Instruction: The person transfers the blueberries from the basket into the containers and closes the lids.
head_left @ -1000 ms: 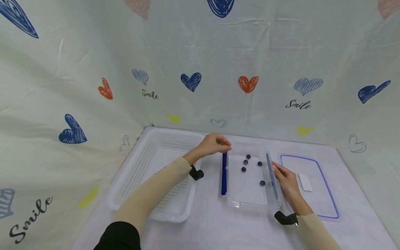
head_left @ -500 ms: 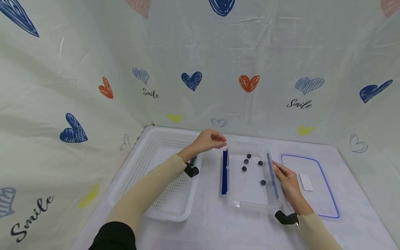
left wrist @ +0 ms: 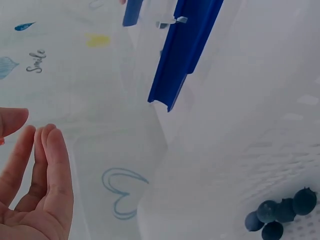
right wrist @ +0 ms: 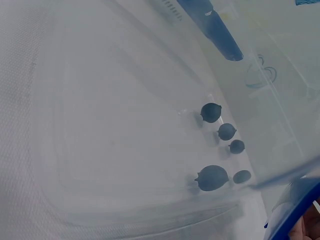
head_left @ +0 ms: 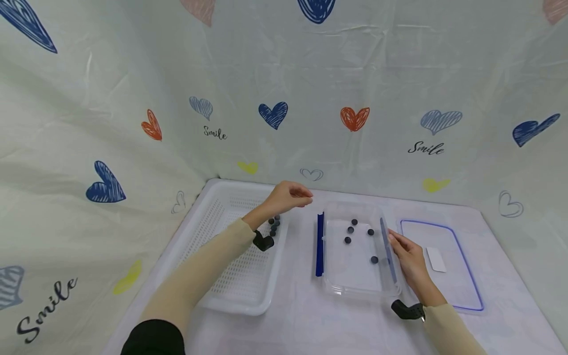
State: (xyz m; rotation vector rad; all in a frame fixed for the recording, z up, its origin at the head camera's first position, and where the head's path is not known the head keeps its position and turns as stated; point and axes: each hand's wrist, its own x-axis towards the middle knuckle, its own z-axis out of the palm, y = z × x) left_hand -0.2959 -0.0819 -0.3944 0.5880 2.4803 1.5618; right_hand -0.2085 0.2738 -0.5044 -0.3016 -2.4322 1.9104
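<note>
My left hand [head_left: 288, 196] hovers above the right rim of the white perforated basket [head_left: 262, 309], its thumb and fingers apart with nothing between them in the left wrist view. Several blueberries [left wrist: 285, 210] lie together in that basket, under the wrist. A clear plastic box [head_left: 352, 288] stands right of the basket, lidless, with blue latch flaps. Inside it sit several more blueberries [right wrist: 212, 178] on the bottom. My right hand [head_left: 412, 264] grips the right side of the box at its blue flap [head_left: 390, 251]; the right wrist view shows only some of its fingers, behind the flap.
A clear lid [head_left: 461, 281] with a blue seal lies flat right of the box, a white rectangular piece [head_left: 436, 259] on it. The white table [head_left: 293, 325] ends at a heart-printed curtain [head_left: 310, 69] at the back.
My left hand has moved left, away from the box's left edge to the basket's rim. As the forearm shifted, blueberries in the basket came into view. The right hand stays on the box.
</note>
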